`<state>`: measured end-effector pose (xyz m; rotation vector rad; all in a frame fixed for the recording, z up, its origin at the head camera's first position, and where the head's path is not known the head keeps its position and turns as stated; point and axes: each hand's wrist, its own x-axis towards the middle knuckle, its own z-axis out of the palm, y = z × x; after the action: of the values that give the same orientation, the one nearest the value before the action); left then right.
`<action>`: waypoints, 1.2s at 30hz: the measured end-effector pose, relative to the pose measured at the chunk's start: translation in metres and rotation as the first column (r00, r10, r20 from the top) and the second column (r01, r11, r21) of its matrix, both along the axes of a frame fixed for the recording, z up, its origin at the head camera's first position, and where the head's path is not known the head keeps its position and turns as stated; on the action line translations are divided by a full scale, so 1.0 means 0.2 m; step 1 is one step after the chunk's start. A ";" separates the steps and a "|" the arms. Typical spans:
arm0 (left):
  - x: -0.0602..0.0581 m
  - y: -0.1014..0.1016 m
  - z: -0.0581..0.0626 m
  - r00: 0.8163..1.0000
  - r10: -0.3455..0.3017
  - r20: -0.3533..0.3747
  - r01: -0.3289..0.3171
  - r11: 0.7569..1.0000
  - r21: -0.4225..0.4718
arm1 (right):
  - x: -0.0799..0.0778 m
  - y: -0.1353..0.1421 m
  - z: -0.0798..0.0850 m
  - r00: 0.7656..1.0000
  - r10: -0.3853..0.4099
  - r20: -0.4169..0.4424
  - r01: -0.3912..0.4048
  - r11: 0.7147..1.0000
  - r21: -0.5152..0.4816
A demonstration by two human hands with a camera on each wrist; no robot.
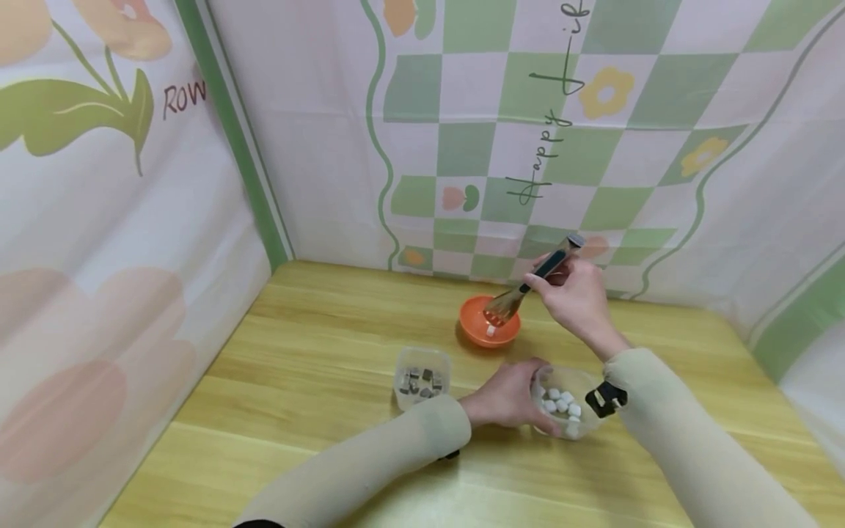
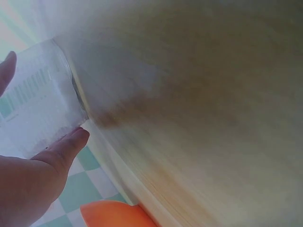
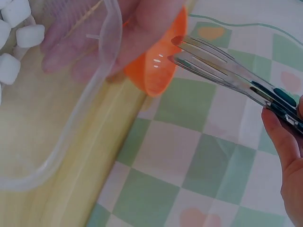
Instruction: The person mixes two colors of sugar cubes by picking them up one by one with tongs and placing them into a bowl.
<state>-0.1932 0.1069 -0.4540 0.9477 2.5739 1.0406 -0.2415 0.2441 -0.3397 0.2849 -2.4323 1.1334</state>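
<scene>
My right hand (image 1: 579,295) grips metal tongs (image 1: 549,265) with dark handles. Their slotted ends point down over an orange bowl (image 1: 467,325), and in the right wrist view the tong tips (image 3: 177,42) stand slightly apart. One small white cube (image 1: 491,331) lies in the bowl just below the tips. With thumb and fingers spread around its side, my left hand (image 1: 503,394) holds a clear plastic container (image 1: 584,378) on the table. Several white cubes (image 1: 561,405) are inside it. The left wrist view shows the container's wall (image 2: 38,104) between thumb and fingers.
A second clear container (image 1: 423,354) with several grey metallic cubes (image 1: 422,383) stands left of the left hand, partly behind the left sleeve (image 1: 370,469). The wooden table (image 1: 297,352) meets a patterned cloth wall (image 1: 462,147) behind the bowl, with another cloth (image 1: 99,257) at left.
</scene>
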 end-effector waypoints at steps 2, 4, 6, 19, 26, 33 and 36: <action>0.00 0.00 0.00 1.000 0.000 0.010 0.000 1.000 0.009 | 0.02 0.02 0.02 1.000 -0.001 -0.008 0.001 1.000 -0.007; 0.00 0.00 0.00 0.999 0.004 0.034 -0.005 1.000 0.023 | 0.04 0.04 0.03 1.000 -0.002 -0.020 0.001 1.000 -0.006; -0.01 -0.01 -0.01 0.998 0.007 0.060 -0.010 0.999 0.038 | 0.06 0.06 0.04 0.999 0.003 -0.037 -0.004 1.000 -0.013; 0.00 0.00 -0.01 0.997 0.015 0.078 -0.019 0.998 0.060 | 0.26 0.17 0.17 0.991 -0.029 -0.127 0.027 0.999 -0.022; 0.00 0.00 -0.02 0.997 0.019 0.078 -0.023 0.999 0.041 | 0.39 0.21 0.20 0.993 -0.066 -0.096 0.066 0.998 -0.002; 0.00 0.00 -0.01 0.998 0.002 0.055 -0.004 0.999 0.037 | 0.50 0.28 0.18 0.992 -0.070 -0.105 0.070 0.998 -0.006; 0.00 0.00 -0.01 0.999 -0.002 0.055 -0.001 0.999 0.044 | 0.55 0.30 0.17 0.991 -0.074 -0.110 0.075 0.997 0.000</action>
<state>-0.1929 0.1064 -0.4559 0.9169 2.5167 1.1112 -0.1306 0.3033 -0.3065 0.2492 -2.3295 1.0526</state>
